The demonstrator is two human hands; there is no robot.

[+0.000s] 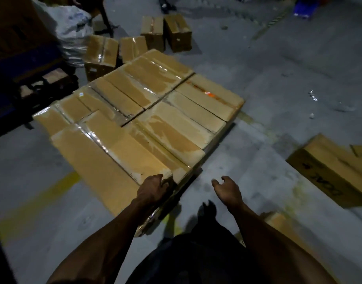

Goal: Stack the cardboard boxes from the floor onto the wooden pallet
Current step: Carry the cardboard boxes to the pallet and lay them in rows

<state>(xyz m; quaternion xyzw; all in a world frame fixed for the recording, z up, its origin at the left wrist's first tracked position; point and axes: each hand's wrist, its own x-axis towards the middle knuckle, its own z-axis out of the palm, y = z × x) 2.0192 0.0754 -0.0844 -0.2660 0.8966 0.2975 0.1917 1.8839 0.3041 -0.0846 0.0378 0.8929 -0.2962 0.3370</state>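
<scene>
Right now my left hand (153,188) curls over the near corner of the nearest box (112,158), which sits on the layer of boxes (155,103) hiding the pallet; my right hand (227,189) hangs loose, holding nothing. I judge I'm seating this box. Next calls for fetching another from the floor (268,78): one box (331,171) lies to my right, several (155,32) beyond the stack.

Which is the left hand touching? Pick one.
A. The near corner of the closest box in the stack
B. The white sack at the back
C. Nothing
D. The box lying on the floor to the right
A: the left hand grips the near corner of the closest box; the right hand hangs free.
</scene>
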